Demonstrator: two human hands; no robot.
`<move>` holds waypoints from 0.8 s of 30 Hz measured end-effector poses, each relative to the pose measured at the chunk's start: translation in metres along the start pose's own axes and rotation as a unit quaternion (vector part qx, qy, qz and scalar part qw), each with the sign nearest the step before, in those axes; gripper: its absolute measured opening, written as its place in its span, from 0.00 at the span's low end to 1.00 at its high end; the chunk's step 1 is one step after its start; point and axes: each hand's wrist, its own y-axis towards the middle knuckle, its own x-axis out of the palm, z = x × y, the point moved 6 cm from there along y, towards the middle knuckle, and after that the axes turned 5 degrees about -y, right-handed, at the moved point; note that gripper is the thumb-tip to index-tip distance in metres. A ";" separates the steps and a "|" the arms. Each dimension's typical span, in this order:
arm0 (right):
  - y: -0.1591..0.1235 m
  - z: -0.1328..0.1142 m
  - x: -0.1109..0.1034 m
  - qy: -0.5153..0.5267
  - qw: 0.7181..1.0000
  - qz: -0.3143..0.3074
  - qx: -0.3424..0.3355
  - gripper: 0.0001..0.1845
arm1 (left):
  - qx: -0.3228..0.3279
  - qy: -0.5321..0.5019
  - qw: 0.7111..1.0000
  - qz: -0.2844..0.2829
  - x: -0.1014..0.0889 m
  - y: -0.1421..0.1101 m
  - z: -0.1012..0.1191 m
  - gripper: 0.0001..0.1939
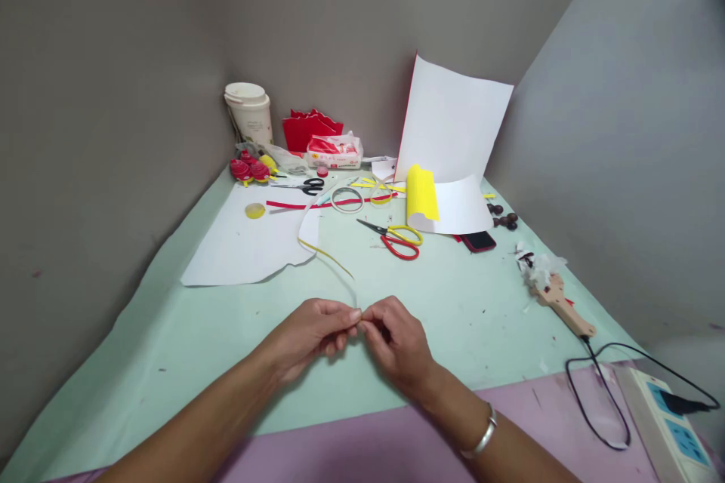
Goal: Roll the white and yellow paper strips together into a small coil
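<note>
My left hand (314, 333) and my right hand (396, 343) meet above the pale green table cover (186, 332), fingertips pinched together on the near end of a long thin paper strip (328, 256). The strip is yellow on one side and pale on the other, and it curves away from my fingers toward the white sheet (243, 241) lying on the left. A silver bangle (481, 438) sits on my right wrist.
Red-and-yellow scissors (396, 238), black scissors (306, 185), tape rolls (347, 198), a folded yellow sheet (422, 192), an upright white sheet (450, 124), a phone (479, 241), a paper cup (249, 113), a glue gun (560, 302) and a power strip (662, 423) lie around. Walls close both sides.
</note>
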 end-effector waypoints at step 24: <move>0.003 -0.001 -0.003 -0.002 0.999 0.030 0.011 0.02 | 0.005 -0.053 0.999 -0.012 -0.002 0.005 -0.006 0.18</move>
